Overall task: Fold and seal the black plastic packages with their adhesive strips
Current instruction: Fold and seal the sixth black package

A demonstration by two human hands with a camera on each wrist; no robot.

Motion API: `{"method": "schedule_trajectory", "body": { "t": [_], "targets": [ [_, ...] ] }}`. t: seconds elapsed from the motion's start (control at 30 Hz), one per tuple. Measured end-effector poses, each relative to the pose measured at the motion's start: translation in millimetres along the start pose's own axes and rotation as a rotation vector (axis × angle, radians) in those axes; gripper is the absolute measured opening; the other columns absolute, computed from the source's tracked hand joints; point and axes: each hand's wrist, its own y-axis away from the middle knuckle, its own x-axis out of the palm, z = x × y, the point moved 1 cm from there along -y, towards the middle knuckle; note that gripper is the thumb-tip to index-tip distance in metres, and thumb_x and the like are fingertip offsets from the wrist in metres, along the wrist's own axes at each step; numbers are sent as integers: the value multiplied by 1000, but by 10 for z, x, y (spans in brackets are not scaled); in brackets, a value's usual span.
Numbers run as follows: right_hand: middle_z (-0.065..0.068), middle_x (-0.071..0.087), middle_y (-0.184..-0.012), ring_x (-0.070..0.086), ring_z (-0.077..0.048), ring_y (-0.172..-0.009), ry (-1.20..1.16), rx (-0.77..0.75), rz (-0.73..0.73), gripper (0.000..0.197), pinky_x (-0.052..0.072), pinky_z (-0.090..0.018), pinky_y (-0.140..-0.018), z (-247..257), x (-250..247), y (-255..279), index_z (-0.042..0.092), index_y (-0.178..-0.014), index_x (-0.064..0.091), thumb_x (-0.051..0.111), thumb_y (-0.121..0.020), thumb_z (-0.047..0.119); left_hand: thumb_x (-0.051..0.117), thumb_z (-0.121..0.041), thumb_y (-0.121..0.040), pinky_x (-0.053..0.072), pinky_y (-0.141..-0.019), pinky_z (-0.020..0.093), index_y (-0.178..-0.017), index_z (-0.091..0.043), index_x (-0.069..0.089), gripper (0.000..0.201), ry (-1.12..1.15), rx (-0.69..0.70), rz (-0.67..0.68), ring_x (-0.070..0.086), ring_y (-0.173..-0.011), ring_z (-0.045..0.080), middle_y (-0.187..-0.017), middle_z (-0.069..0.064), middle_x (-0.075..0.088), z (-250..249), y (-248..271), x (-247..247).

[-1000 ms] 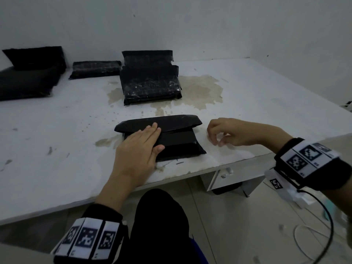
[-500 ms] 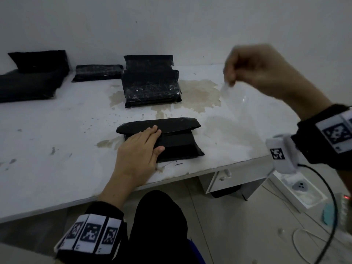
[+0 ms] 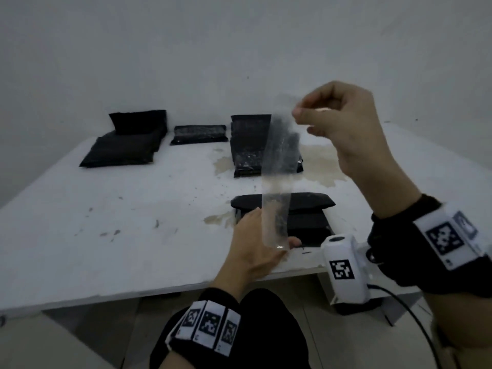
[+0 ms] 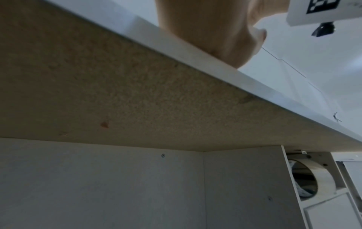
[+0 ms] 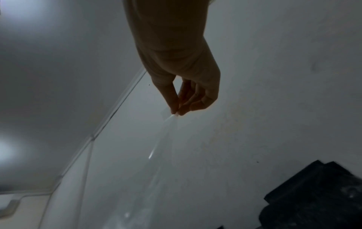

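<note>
The black package [image 3: 282, 217] lies at the table's [image 3: 106, 235] near edge, flap folded but apparently unsealed, under the flat left hand [image 3: 253, 249], while the right hand [image 3: 338, 121] pinches a peeled clear strip [image 3: 277, 182] aloft; four further packages [image 3: 263, 147] wait behind.

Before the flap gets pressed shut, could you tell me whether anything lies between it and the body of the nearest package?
Yes. The left hand rests flat on the nearest package, just below the folded flap. The clear strip, pinched in the right hand, hangs in front.
</note>
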Motion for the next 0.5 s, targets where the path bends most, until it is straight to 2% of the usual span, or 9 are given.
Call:
{"method": "schedule_trajectory", "body": {
  "t": [0.03, 0.07, 0.13, 0.23, 0.3, 0.4, 0.47, 0.5],
  "targets": [
    [-5, 64, -77, 60, -11, -68, 17, 23, -35, 23, 48, -15, -57, -39, 11, 20, 14, -72, 56, 71, -72, -3, 18, -94, -58, 39, -86, 29, -124, -13, 48, 109, 23, 25, -29, 51, -105, 20, -116, 4, 57, 29, -2, 13],
    [-5, 64, -77, 60, -12, -69, 34, 44, -71, 24, 48, -15, -57, -92, 11, 38, 15, -72, 56, 72, -72, -2, 11, -98, -53, 42, -83, 30, -120, -12, 49, 115, 57, 68, -73, 54, -99, 20, -110, 4, 59, 65, -7, 44],
    [-4, 63, -77, 60, -13, -69, 34, 91, -155, 25, 46, -15, -55, -209, -16, 93, 17, -70, 55, 73, -71, -1, 5, -97, -53, 46, -77, 35, -114, -11, 51, 115, 82, 98, -122, 55, -88, 19, -100, 3, 60, 132, -31, 104],
    [-1, 63, -74, 60, -14, -69, -33, 176, -266, 24, 45, -18, -57, -409, -87, 230, 18, -70, 55, 72, -73, 1, -7, -90, -62, 44, -72, 32, -119, -11, 51, 114, 68, 78, -155, 55, -86, 17, -105, 2, 56, 150, -74, 141],
    [0, 61, -72, 61, -14, -70, -60, 201, -333, 23, 45, -16, -56, -511, -139, 317, 18, -69, 54, 71, -75, 3, -8, -77, -78, 44, -70, 29, -123, -13, 51, 98, 118, 58, -209, 53, -83, 14, -104, 2, 56, 125, -59, 124],
    [1, 59, -70, 62, -11, -66, -48, 191, -445, 25, 44, -17, -55, -636, -241, 375, 19, -67, 51, 69, -77, 4, 9, -51, -93, 37, -76, 20, -131, -22, 43, 59, 225, 11, -219, 51, -88, 5, -106, -4, 59, 138, -29, 96],
    [0, 59, -74, 62, -11, -66, 13, 192, -511, 25, 45, -21, -58, -751, -322, 387, 19, -67, 51, 68, -77, 5, 13, -40, -93, 33, -75, 16, -143, -24, 30, 55, 222, -10, -165, 56, -92, 17, -109, 7, 64, 146, -24, 80],
    [-2, 60, -80, 64, -15, -72, 82, 190, -526, 23, 48, -25, -62, -819, -356, 399, 20, -67, 51, 69, -76, 8, 14, -38, -92, 33, -73, 16, -145, -23, 25, 57, 219, -16, -139, 56, -92, 23, -104, 12, 65, 153, -29, 75]
  ]
}}
